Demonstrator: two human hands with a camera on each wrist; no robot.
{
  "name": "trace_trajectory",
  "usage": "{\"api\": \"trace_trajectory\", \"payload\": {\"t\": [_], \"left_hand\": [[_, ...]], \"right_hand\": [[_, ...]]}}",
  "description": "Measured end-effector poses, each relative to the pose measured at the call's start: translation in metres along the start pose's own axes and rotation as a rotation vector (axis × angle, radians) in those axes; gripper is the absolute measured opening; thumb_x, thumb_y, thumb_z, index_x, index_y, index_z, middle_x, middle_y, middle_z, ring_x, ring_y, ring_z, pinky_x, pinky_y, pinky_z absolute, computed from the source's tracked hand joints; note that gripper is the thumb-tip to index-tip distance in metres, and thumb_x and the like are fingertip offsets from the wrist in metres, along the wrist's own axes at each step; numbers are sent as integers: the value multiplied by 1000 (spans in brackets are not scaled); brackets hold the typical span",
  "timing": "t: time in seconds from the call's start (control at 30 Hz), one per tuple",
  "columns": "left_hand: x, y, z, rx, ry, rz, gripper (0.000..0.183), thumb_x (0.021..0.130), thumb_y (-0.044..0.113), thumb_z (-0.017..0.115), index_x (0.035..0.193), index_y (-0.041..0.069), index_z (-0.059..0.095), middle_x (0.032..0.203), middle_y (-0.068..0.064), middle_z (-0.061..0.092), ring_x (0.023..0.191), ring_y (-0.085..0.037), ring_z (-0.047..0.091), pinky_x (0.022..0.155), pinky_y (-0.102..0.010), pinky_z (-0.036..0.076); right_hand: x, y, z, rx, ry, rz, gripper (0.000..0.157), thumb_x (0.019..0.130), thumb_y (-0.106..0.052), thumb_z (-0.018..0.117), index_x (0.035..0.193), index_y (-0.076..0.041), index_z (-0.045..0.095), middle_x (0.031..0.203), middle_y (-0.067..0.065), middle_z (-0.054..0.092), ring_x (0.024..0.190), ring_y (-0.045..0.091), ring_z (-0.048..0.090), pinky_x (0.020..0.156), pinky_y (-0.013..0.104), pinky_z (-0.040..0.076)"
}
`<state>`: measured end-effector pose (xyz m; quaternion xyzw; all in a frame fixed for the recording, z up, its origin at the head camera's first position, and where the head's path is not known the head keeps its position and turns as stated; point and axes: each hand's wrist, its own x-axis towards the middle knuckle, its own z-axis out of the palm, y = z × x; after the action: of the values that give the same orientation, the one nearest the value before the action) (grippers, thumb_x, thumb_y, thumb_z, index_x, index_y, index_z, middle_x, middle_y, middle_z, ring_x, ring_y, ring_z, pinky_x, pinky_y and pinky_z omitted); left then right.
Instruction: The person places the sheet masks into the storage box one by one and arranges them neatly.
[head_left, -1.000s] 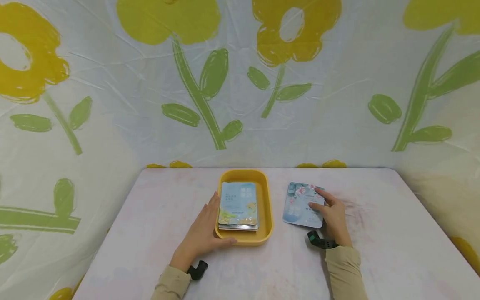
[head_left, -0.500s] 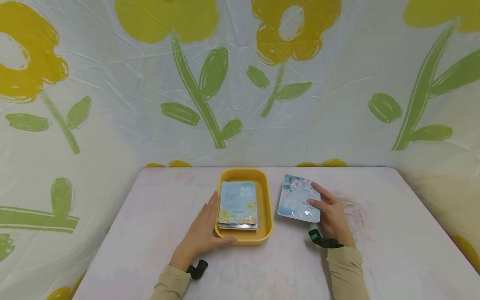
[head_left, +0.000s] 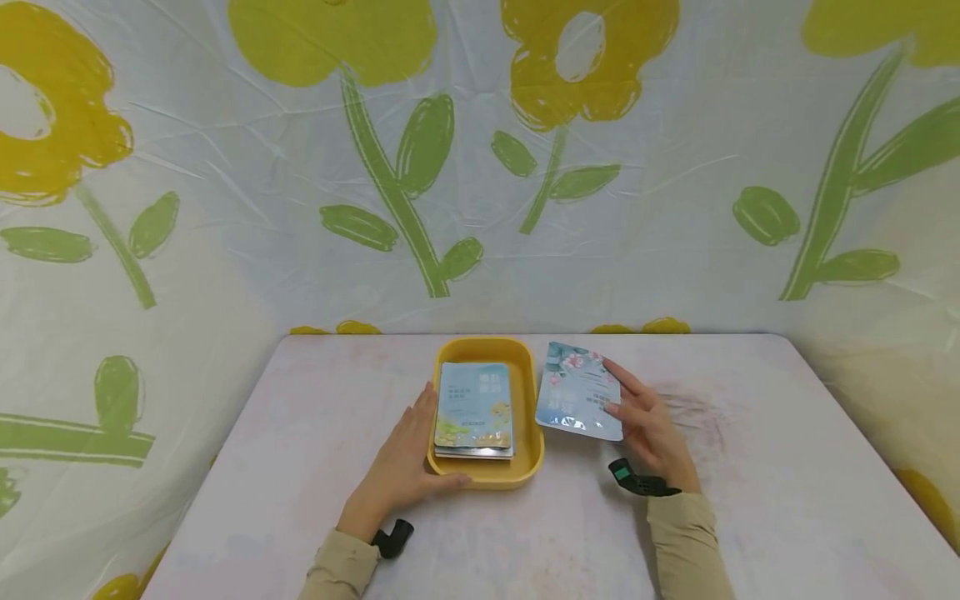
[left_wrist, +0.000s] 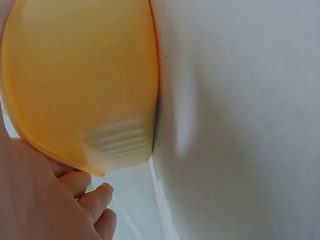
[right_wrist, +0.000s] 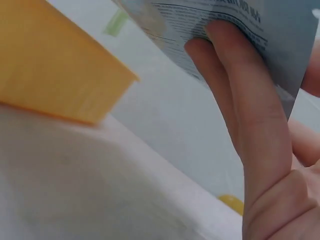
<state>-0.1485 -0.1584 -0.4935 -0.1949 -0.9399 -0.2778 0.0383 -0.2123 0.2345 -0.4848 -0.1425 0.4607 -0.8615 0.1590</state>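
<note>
My right hand (head_left: 651, 429) pinches a blue sheet mask packet (head_left: 577, 396) with pink flowers by its right side, thumb on the front face. In the right wrist view, two fingers (right_wrist: 255, 100) lie against the packet's printed back (right_wrist: 185, 30). The packet is tilted above the table, its left edge close to the right rim of a yellow tray (head_left: 525, 462). Inside the tray, toward its left, lies a small stack topped by a light blue packet (head_left: 474, 408). My left hand (head_left: 397, 458) rests against the tray's left side, fingers extended, thumb at the front rim.
The pale table (head_left: 570, 542) carries the tray near its far edge. A flower-printed cloth (head_left: 652, 225) hangs behind and at both sides. Each wrist wears a black camera mount, such as the right wrist's mount (head_left: 637, 481).
The flowered packet has risen off the table, tilted, and moved left toward the tray in my right hand. My left hand and the tray have stayed in place.
</note>
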Motion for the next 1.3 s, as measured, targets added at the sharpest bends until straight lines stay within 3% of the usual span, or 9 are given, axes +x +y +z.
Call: {"api": "trace_trajectory", "payload": {"t": [0.17, 0.37, 0.57, 0.8, 1.0, 1.3], "left_hand": [[0, 1, -1, 13, 8, 18, 130, 72, 81, 63, 160, 7, 3, 167, -9, 4, 152, -20, 7, 123, -47, 14], [1, 0, 0, 7, 7, 15, 130, 72, 81, 64, 160, 7, 3, 167, -9, 3, 152, -19, 6, 123, -47, 13], [1, 0, 0, -5, -4, -5, 130, 71, 82, 63, 160, 9, 2, 167, -4, 1, 152, -13, 2, 124, -41, 10], [1, 0, 1, -4, -5, -1, 130, 71, 83, 62, 160, 10, 2, 167, -3, 1, 152, -12, 2, 124, -42, 10], [0, 0, 1, -1, -13, -15, 131, 71, 84, 61, 160, 10, 1, 167, -1, 0, 151, -10, 0, 124, -40, 9], [0, 3, 0, -2, -1, -11, 130, 71, 81, 65, 160, 9, 2, 167, -4, 2, 152, -12, 3, 124, -42, 11]], "right_hand": [[7, -2, 12, -43, -35, 46, 77, 96, 17, 45, 160, -11, 14, 162, 11, 16, 130, 19, 51, 99, 33, 52], [24, -7, 30, -194, -81, 73, 77, 94, 15, 51, 160, -9, 17, 160, 16, 23, 124, 20, 54, 97, 32, 54], [41, -13, 49, -294, -76, 124, 75, 94, 10, 56, 159, -10, 24, 158, 17, 28, 122, 23, 54, 98, 33, 53], [62, -21, 77, -413, -65, 212, 75, 91, 4, 62, 157, -9, 29, 156, 17, 33, 123, 31, 50, 98, 33, 53], [82, -18, 102, -422, -114, 267, 77, 88, 10, 62, 155, -1, 27, 154, 22, 35, 120, 32, 54, 91, 32, 57], [98, 7, 127, -450, -94, 300, 76, 86, 12, 63, 153, 4, 29, 154, 23, 34, 123, 35, 51, 90, 29, 56]]}}
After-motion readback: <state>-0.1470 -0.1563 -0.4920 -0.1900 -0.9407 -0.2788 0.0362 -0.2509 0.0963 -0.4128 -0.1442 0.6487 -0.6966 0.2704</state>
